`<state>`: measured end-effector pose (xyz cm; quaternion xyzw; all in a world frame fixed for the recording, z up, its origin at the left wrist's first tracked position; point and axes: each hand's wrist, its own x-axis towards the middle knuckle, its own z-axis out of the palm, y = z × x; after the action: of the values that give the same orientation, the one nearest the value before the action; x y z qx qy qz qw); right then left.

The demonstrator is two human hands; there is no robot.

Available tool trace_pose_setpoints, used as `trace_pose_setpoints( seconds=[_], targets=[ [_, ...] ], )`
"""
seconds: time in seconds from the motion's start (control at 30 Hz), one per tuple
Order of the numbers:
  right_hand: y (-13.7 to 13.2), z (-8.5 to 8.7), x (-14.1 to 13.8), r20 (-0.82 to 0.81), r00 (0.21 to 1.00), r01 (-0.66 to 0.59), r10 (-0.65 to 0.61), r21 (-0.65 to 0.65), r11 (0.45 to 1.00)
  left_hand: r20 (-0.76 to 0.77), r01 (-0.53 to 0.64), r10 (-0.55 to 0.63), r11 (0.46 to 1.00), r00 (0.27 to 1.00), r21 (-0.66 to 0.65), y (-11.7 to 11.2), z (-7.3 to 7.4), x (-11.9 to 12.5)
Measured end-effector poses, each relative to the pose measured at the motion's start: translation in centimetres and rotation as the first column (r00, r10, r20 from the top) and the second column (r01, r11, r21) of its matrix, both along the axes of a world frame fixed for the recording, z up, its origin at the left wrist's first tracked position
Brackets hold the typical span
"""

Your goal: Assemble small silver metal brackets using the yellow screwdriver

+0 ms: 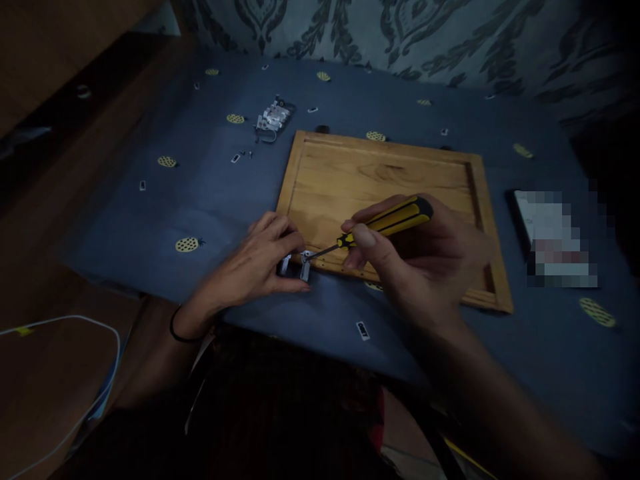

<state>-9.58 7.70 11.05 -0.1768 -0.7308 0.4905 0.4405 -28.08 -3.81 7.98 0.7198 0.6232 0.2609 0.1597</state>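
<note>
My right hand (425,260) is closed round a screwdriver (385,223) with a yellow and black handle. Its thin shaft points left and down, and the tip meets a small metal hinge bracket (304,262) at the near left corner of a wooden board (380,187). My left hand (260,263) is curled round that bracket and pinches it against the board's edge. A black band circles my left wrist. The board lies flat on a blue cloth with yellow dotted ovals.
A pile of metal hinge parts (273,120) and a few loose screws (245,155) lie on the cloth (200,200) beyond the board's far left corner. A dark phone-like object (550,233) sits right of the board. A white cable (75,327) runs at lower left.
</note>
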Motion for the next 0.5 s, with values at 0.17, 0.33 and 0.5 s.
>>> trace_pose_setpoints(
  seconds=[0.17, 0.33, 0.5],
  targets=[
    [0.05, -0.33, -0.10, -0.008, 1.000, -0.015, 0.015, 0.007, 1.000, -0.018, 0.013, -0.013, 1.000, 1.000, 0.008, -0.01, 0.07, -0.02],
    [-0.07, -0.22, -0.06, 0.002, 1.000, -0.011, 0.011, -0.012, 1.000, -0.029, 0.017, -0.017, 1.000, 0.999, 0.009, -0.03, 0.14, -0.07],
    [-0.13, 0.17, 0.08, 0.027, 0.999, -0.034, 0.035, -0.029, 0.999, -0.010, 0.008, -0.008, 1.000, 1.000, -0.011, -0.03, 0.28, -0.01]
  ],
)
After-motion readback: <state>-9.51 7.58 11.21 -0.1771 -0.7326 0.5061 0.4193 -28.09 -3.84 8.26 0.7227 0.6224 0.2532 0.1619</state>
